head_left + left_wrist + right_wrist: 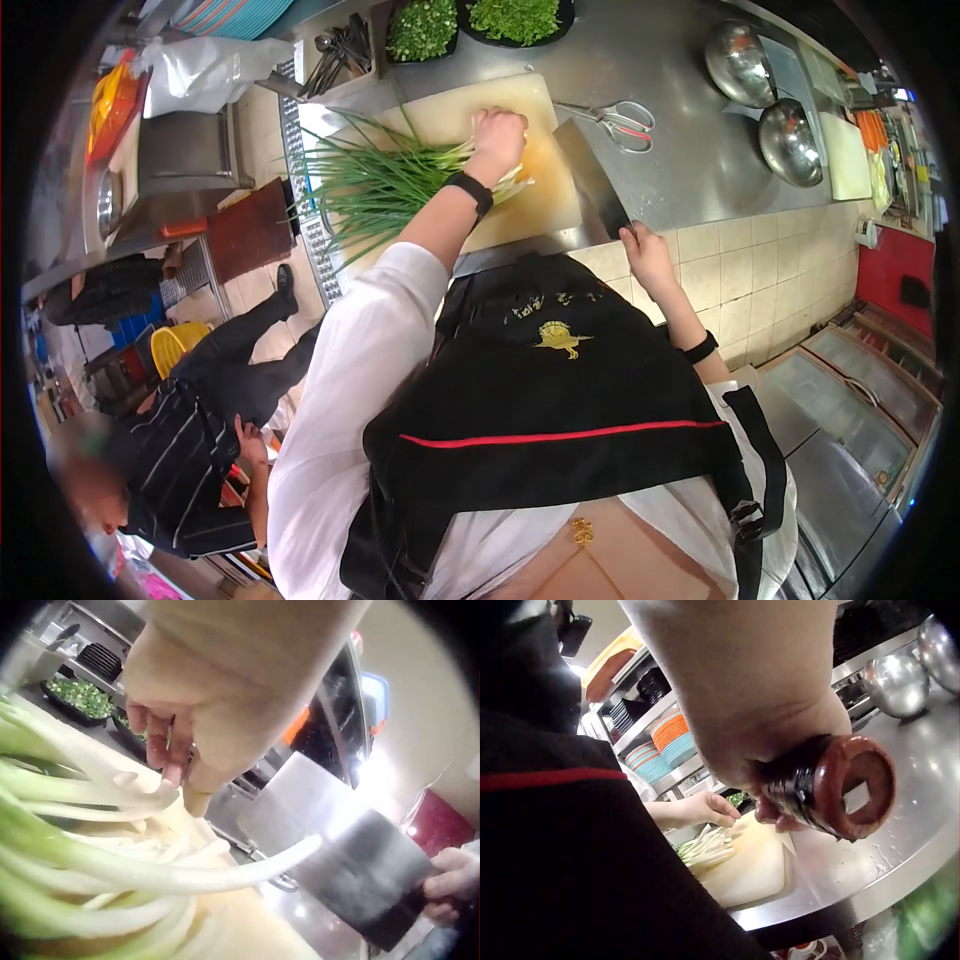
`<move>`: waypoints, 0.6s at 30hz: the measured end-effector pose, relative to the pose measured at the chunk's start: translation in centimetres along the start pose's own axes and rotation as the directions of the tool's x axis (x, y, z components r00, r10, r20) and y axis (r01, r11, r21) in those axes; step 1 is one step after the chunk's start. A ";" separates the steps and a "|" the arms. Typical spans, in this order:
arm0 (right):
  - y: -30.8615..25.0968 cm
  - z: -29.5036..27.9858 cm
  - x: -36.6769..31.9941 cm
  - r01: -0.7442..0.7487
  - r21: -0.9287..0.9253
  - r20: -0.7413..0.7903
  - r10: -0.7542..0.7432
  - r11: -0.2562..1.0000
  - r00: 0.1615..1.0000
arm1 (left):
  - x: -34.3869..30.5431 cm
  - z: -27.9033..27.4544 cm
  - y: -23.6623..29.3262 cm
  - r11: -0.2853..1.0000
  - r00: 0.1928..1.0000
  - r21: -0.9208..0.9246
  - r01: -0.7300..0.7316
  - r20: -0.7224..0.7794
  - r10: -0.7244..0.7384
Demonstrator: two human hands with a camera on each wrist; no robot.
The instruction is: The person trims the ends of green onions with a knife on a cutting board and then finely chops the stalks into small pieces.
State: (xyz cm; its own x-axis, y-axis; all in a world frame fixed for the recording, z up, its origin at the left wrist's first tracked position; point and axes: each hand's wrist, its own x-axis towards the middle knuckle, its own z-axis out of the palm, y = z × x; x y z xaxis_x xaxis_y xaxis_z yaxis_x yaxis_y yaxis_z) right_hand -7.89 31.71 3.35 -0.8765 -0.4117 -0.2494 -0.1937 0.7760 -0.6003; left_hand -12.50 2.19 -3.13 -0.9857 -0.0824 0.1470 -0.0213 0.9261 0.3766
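Head view | right hand (652, 262) grips cleaver (592, 180) beside cutting board (530, 95), presumably for safety | left hand (499, 138) at scallions (385, 180), white ends, perhaps evening them; grasp: cannot tell

Steel counter (690, 180) — pale cutting board (550, 170), scissors (606, 114) (partly red).

Comm. kitchen, restaurant-type: s/s counter (670, 60) w/ cutting bd (550, 195), steel bowls (740, 65), chopped greens (515, 18); stacked plates (673, 739) nearby.
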 end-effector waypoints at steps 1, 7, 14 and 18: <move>0.1 -0.1 -0.2 0.032 -0.010 -0.017 -0.033 0.999 0.999 | 0.6 0.8 -0.1 0.998 0.995 0.053 0.035 0.091 -0.040; 0.6 -0.2 -1.4 -0.083 0.078 0.010 0.083 0.993 0.997 | 2.3 2.2 0.0 0.978 0.936 0.151 0.143 0.301 -0.183; 1.3 0.1 -1.7 -0.125 0.141 0.015 0.124 0.982 0.992 | 4.7 0.6 0.2 0.974 0.939 -0.048 0.222 0.279 -0.201; 1.7 -0.1 -1.6 -0.123 0.115 0.015 0.122 0.986 0.992 | 7.4 1.7 -0.5 0.957 0.971 -0.170 0.235 0.093 -0.222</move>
State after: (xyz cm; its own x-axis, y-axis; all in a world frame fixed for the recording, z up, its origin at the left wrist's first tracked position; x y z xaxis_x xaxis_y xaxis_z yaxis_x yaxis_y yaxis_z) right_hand -6.84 33.78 2.81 -0.8868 -0.3215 -0.3321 -0.0330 0.7607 -0.6483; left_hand -20.04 1.72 -3.85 -0.9675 -0.2515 -0.0258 -0.2237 0.8041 0.5508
